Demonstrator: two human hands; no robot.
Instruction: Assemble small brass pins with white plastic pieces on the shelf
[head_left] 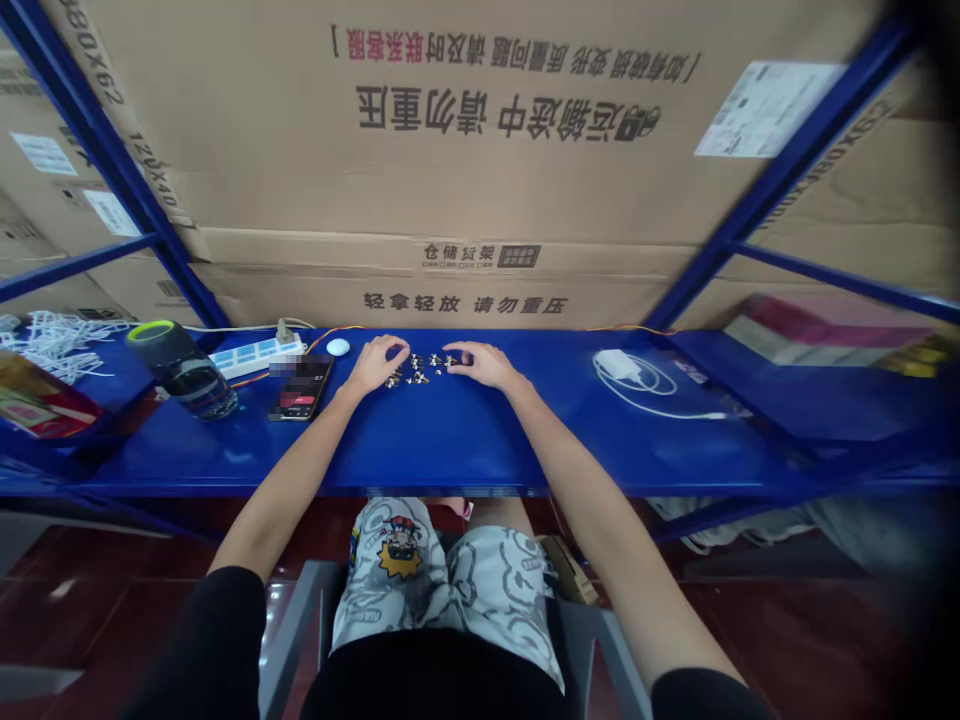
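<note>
Left hand: (377, 365) fingertips curled down at left end of parts cluster, pinch or grip cannot tell.
Right hand: (484, 365) fingers curved over right end of same cluster, grip cannot tell.
Hands state: apart, cluster between them.
Small metal parts: (418, 370) loose heap, exact type too small to tell, mid-shelf near back edge.
Blue steel shelf: (480, 435) carries everything below.
Bottle: (182, 370) green-rimmed top, dark upper part, clear liquid visible low down, toward left end of shelf.
White cable ties: (52, 343) tangled bundle, back-left corner of shelf.
Power strip: (255, 357) along back edge, just right of bottle.
Phone: (302, 388) lying flat, just left of left hand.
White charger: (619, 365) with coiled cable, right of right hand, well apart.
Cardboard cartons: (450, 170) large, printed, standing behind shelf, contents hidden.
</note>
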